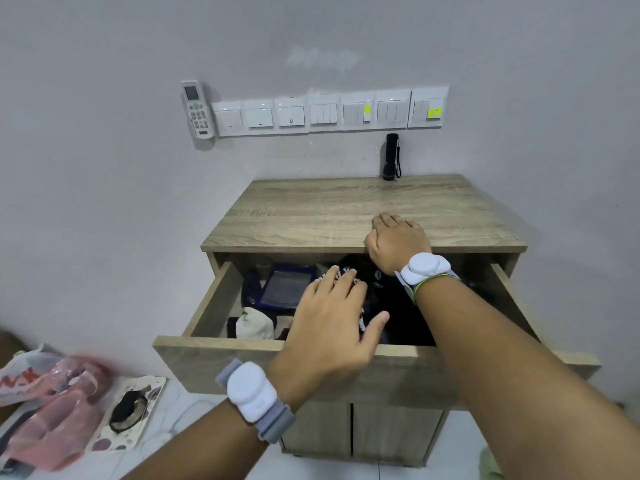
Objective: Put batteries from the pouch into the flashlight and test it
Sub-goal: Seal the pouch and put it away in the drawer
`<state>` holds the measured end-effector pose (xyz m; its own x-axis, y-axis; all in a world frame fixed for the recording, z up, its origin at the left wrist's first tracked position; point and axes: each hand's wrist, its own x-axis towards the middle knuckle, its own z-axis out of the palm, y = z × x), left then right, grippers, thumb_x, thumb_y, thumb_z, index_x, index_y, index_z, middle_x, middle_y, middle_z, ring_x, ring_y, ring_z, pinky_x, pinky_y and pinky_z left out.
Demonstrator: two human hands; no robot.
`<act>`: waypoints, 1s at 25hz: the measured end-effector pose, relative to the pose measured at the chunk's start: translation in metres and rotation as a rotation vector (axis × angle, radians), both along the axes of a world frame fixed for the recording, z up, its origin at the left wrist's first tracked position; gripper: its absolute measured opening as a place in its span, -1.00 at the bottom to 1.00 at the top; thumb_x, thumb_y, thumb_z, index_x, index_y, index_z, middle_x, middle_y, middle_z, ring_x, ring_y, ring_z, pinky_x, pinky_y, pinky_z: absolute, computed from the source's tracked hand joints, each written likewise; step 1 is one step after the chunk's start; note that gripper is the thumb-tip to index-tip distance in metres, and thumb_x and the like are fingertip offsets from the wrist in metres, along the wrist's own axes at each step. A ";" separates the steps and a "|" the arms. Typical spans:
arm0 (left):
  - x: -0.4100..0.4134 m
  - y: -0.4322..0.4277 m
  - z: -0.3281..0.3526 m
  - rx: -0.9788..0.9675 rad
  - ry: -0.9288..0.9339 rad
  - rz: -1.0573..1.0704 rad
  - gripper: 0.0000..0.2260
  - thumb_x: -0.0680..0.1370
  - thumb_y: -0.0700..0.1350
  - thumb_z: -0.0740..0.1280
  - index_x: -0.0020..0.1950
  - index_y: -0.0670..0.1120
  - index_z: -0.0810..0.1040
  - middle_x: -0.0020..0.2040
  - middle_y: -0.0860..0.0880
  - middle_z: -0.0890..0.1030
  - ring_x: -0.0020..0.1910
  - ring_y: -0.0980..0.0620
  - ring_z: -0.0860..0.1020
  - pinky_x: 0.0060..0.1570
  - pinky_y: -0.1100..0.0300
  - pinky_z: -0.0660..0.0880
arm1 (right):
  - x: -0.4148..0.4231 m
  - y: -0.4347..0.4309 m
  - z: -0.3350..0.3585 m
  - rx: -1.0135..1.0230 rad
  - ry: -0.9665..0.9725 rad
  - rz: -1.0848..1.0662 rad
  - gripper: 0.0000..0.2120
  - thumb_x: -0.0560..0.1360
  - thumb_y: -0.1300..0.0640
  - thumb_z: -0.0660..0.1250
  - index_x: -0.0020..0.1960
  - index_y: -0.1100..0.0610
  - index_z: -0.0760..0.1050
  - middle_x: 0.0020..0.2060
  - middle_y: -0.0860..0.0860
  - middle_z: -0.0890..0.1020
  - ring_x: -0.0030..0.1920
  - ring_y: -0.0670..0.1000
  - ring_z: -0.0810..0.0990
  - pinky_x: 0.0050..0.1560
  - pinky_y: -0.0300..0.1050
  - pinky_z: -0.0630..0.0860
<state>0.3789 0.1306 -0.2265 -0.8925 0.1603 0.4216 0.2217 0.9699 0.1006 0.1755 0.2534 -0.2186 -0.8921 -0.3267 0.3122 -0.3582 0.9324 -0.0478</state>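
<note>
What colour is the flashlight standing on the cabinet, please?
Black flashlight, seen in the head view.

Your right hand [398, 242] rests on a wood-grain cabinet [363, 216] with its top drawer [277, 358] pulled out under your left hand [332, 323]. Beyond the right hand: pale grey wall [104, 168], even light, a row of white switches [329, 112], a remote [196, 109] mounted at its left end. Below your left hand: white tiled floor [194, 441].

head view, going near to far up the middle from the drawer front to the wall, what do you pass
Wooden drawer front → left hand over the clothes in the open drawer → right hand on the cabinet's front edge → bare wood-grain cabinet top → upright black flashlight → white wall switch row.
</note>
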 end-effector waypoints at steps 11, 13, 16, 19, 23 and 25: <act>-0.068 -0.011 -0.005 -0.027 0.189 0.041 -0.40 0.61 0.28 0.15 0.39 -0.15 0.53 0.44 -0.14 0.55 0.52 -0.21 0.39 0.42 -0.18 0.33 | -0.012 0.002 0.005 0.041 -0.094 0.052 -0.46 0.64 -0.05 -0.06 0.55 0.11 0.25 0.58 0.07 0.29 0.57 0.08 0.22 0.51 0.10 0.16; -0.084 -0.015 -0.004 -0.046 0.189 0.040 -0.32 0.58 0.37 0.13 0.39 -0.15 0.53 0.43 -0.15 0.55 0.51 -0.22 0.40 0.43 -0.22 0.32 | -0.012 0.002 0.006 0.048 -0.110 0.051 -0.45 0.64 -0.05 -0.07 0.57 0.10 0.22 0.59 0.06 0.27 0.58 0.07 0.20 0.52 0.10 0.15; -0.109 -0.022 -0.004 -0.058 0.189 -0.022 -0.22 0.53 0.46 0.13 0.37 -0.18 0.55 0.37 -0.16 0.59 0.43 -0.22 0.49 0.43 -0.21 0.35 | -0.014 0.002 0.009 0.034 -0.143 0.056 -0.48 0.66 -0.08 -0.11 0.54 0.07 0.25 0.59 0.03 0.25 0.58 0.05 0.18 0.51 0.10 0.12; -0.134 -0.026 -0.003 -0.071 0.209 -0.105 -0.36 0.56 0.38 0.20 0.21 -0.18 0.60 0.12 -0.12 0.64 0.12 -0.15 0.60 0.16 -0.01 0.48 | -0.020 0.002 0.018 -0.010 -0.226 0.066 -0.50 0.68 -0.11 -0.17 0.48 0.01 0.30 0.58 -0.01 0.25 0.57 0.03 0.18 0.50 0.11 0.11; -0.152 -0.030 -0.008 -0.070 0.330 -0.168 -0.64 0.55 0.17 0.33 -0.04 -0.15 0.60 -0.13 -0.10 0.61 -0.17 -0.13 0.57 -0.16 -0.01 0.46 | -0.018 0.001 0.018 -0.030 -0.248 0.058 -0.46 0.67 -0.16 -0.20 0.52 -0.02 0.27 0.61 -0.03 0.20 0.60 0.02 0.12 0.52 0.10 0.07; -0.160 -0.032 -0.012 -0.101 0.393 -0.178 -0.69 0.55 0.11 0.34 -0.08 -0.16 0.59 -0.17 -0.11 0.60 -0.21 -0.15 0.55 -0.20 -0.04 0.44 | -0.016 0.001 0.019 -0.051 -0.257 0.059 -0.45 0.67 -0.18 -0.20 0.54 -0.02 0.26 0.62 -0.04 0.18 0.61 0.01 0.10 0.52 0.08 0.04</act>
